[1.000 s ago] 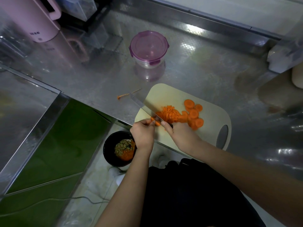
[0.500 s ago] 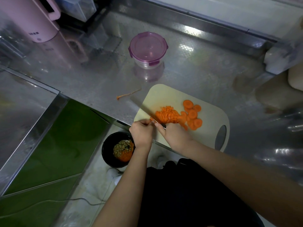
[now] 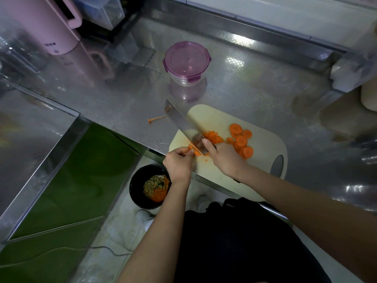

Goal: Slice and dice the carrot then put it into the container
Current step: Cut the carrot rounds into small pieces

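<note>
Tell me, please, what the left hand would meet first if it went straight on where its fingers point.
Probably the knife, just past the carrot piece the left hand pinches; depth is unclear.

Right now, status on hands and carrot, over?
Left hand pins carrot piece; right hand grips knife, mid-dice. Container lid on.

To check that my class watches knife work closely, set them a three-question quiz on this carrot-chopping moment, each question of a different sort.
1. True or false: the container has its purple lid on.
2. Which hand grips the knife? A. left B. right
3. Fill in: the round carrot slices lie on the ____.
Key: 1 true; 2 B, the right hand, while the left hand pinches a carrot piece; 3 cutting board.
</note>
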{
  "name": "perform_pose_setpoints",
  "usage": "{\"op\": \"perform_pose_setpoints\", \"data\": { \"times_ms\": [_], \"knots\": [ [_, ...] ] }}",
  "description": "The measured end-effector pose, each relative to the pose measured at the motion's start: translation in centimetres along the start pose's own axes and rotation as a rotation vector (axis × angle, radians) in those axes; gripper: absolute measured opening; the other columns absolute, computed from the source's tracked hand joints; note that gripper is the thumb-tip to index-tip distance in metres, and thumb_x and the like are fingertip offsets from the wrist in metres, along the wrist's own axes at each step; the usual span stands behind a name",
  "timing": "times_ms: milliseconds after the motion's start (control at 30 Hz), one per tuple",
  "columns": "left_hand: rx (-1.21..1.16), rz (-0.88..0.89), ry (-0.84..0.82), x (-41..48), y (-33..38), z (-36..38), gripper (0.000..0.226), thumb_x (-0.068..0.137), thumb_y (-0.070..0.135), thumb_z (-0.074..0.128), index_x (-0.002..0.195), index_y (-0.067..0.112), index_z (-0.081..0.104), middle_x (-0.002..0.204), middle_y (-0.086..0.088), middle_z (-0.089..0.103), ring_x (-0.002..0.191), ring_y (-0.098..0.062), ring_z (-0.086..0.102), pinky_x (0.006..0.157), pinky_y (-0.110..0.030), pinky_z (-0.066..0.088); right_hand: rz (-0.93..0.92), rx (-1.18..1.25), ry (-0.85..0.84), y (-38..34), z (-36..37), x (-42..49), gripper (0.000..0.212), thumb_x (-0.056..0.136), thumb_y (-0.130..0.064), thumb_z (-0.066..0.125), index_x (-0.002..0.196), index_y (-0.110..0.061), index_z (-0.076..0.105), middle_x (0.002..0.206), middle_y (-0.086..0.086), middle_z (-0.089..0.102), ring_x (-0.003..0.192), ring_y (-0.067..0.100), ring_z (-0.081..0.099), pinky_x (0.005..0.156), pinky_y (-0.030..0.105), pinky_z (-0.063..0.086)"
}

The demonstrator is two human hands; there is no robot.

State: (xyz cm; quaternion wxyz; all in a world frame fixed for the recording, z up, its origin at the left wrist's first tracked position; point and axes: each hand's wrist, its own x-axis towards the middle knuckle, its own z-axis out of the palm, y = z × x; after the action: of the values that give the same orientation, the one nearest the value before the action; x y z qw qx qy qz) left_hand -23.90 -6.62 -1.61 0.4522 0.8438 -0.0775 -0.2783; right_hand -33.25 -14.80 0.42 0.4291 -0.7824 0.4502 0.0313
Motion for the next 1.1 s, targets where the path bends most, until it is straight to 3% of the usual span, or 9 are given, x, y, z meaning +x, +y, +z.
{"op": "perform_pose_setpoints", "data": {
  "times_ms": [67, 133, 667, 800, 933, 1000, 1100],
  "knots": [
    [0.015, -0.001, 0.003, 0.0, 0.0, 0.0, 0.01, 0.08, 0.016, 0.073, 0.087, 0.009, 0.076, 0.069, 0.005, 0.067, 0.069, -0.009, 0.063, 0.077, -0.023, 0.052, -0.007, 0.013, 0.0, 0.0, -0.2, -0.6, 0.061, 0.098, -0.05, 0.031, 0.056, -0.012, 0.052, 0.057, 0.004, 0.052, 0.066, 0.023, 0.055, 0.065, 0.031, 0.038],
    [0.022, -0.009, 0.004, 0.1, 0.0, 0.0, 0.012, 0.08, 0.016, 0.072, 0.089, 0.008, 0.075, 0.073, 0.001, 0.069, 0.069, -0.008, 0.063, 0.077, -0.021, 0.051, 0.005, 0.018, 0.001, 0.1, -0.3, -1.0, 0.06, 0.098, -0.05, 0.033, 0.051, -0.015, 0.043, 0.053, 0.002, 0.047, 0.059, 0.02, 0.05, 0.062, 0.03, 0.034],
    [0.059, -0.009, 0.01, 0.2, 0.1, 0.1, 0.01, 0.081, 0.016, 0.071, 0.086, 0.008, 0.075, 0.077, -0.004, 0.071, 0.071, -0.009, 0.063, 0.071, -0.016, 0.047, 0.009, -0.027, -0.017, 0.4, 0.1, -1.7, 0.058, 0.097, -0.052, 0.032, 0.054, -0.015, 0.042, 0.056, 0.003, 0.046, 0.066, 0.026, 0.051, 0.063, 0.03, 0.035],
    [0.028, -0.034, 0.002, 0.4, 0.2, 0.2, 0.006, 0.08, 0.013, 0.072, 0.081, 0.008, 0.074, 0.074, -0.005, 0.07, 0.073, -0.018, 0.067, 0.076, -0.027, 0.054, 0.013, -0.098, -0.025, -0.2, 0.2, -1.7, 0.058, 0.096, -0.055, 0.029, 0.058, -0.014, 0.044, 0.059, 0.004, 0.047, 0.068, 0.027, 0.052, 0.062, 0.03, 0.033],
    [0.041, -0.033, 0.003, 0.5, 0.1, 0.2, 0.009, 0.08, 0.013, 0.072, 0.085, 0.006, 0.074, 0.078, -0.01, 0.072, 0.073, -0.018, 0.066, 0.077, -0.027, 0.053, 0.039, -0.128, -0.051, -0.9, 0.2, -1.6, 0.06, 0.097, -0.055, 0.028, 0.058, -0.012, 0.042, 0.059, 0.006, 0.046, 0.066, 0.028, 0.049, 0.053, 0.032, 0.03],
    [0.036, -0.036, 0.002, 0.5, 0.1, 0.2, 0.009, 0.08, 0.012, 0.072, 0.085, 0.006, 0.074, 0.078, -0.01, 0.072, 0.072, -0.018, 0.066, 0.077, -0.028, 0.054, 0.053, -0.148, -0.058, -1.3, 0.0, -1.8, 0.06, 0.097, -0.056, 0.028, 0.062, -0.01, 0.047, 0.066, 0.009, 0.052, 0.07, 0.03, 0.052, 0.059, 0.031, 0.034],
    [0.037, -0.042, 0.002, 0.6, 0.2, 0.2, 0.008, 0.079, 0.01, 0.072, 0.085, 0.005, 0.074, 0.08, -0.008, 0.072, 0.077, -0.02, 0.067, 0.08, -0.031, 0.054, 0.055, -0.192, -0.06, -1.8, 0.0, -2.0, 0.057, 0.099, -0.051, 0.029, 0.095, -0.005, 0.063, 0.093, 0.021, 0.063, 0.089, 0.036, 0.06, 0.068, 0.032, 0.041]
  ]
}}
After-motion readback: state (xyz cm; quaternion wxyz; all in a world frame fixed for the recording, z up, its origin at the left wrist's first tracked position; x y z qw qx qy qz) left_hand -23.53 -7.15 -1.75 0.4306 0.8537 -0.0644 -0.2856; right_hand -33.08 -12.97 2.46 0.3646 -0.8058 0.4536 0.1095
